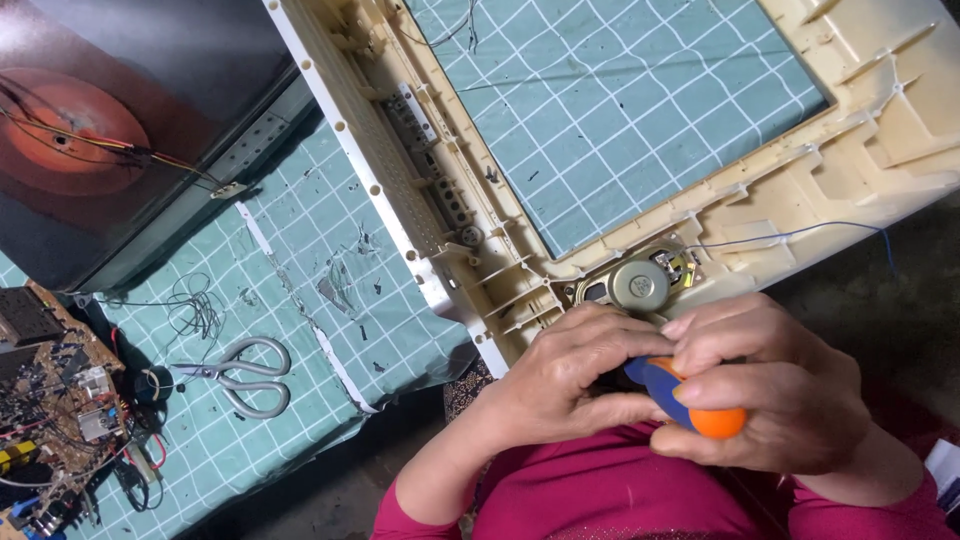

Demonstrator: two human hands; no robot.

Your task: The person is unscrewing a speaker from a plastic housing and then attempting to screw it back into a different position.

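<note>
My right hand [770,385] is closed around the blue and orange handle of a screwdriver [690,405]. My left hand [575,370] grips the same tool just ahead of the handle; its shaft is hidden under the fingers. Both hands hover over the near corner of a cream plastic television front frame [520,280]. A small round speaker [640,283] is mounted in that frame just beyond my fingers, with a thin blue wire [800,235] running from it to the right.
A green grid cutting mat [300,330] covers the table and shows through the frame opening. Grey scissors [245,375] lie on it at the left. A circuit board [55,400] with wires sits at the far left, a dark picture tube [110,130] above it.
</note>
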